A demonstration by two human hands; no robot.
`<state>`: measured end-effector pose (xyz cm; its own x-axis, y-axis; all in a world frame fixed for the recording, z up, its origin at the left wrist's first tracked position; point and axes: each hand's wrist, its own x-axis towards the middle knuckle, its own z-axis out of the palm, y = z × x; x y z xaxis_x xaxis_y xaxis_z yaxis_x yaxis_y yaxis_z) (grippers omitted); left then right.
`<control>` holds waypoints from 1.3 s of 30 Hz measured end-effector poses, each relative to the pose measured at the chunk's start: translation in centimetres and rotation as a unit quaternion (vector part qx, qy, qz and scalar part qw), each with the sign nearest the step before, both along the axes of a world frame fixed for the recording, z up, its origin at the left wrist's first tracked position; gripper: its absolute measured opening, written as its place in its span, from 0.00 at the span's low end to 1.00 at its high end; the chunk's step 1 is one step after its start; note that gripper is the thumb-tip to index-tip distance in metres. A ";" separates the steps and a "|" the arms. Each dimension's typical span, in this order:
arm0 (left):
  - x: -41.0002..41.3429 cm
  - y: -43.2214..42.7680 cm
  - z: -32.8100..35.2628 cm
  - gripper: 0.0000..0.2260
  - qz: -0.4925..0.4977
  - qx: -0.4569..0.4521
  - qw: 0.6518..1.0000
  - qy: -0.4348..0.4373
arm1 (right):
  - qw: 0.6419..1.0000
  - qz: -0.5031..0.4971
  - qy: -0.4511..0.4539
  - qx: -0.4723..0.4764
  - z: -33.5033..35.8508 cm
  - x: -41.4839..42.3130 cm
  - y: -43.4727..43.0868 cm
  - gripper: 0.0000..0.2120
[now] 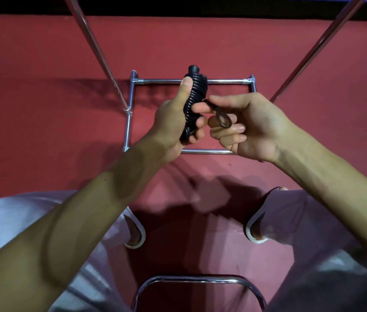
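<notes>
Red floor runs the length of the room in dim light, seen here from above a seated person's lap. Nearest the viewer, the curved chrome chair rail sits between pale trousers, with a white-edged slipper on each foot just beyond. Above the knees, both bare forearms meet in mid-air. The left hand has its fingers curled round the lower part of a black ribbed piece, thumb laid up along the ridges, holding it upright and a little tilted. Just beside it, the right hand pinches the short tail of a small dark loop, which lies across its half-curled fingers. The tail seems to run to the side of the ribbed piece, though the join is hidden. Past the hands, a square chrome frame lies flat on the floor, and two chrome poles slant up out of view. The work in hand looks to be fitting or freeing the loop at the ribbed piece; which one cannot be told. The next move likely calls for a steady left grip while the right guides the tail precisely.
</notes>
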<state>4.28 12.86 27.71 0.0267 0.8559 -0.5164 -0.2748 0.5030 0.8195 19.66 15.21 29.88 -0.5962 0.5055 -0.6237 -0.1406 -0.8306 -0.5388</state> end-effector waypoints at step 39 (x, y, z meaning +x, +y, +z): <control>-0.5 1.6 -1.5 0.27 0.188 -0.126 0.974 -0.007 | 0.868 -0.231 -0.210 0.387 -3.6 -6.2 -2.9 0.15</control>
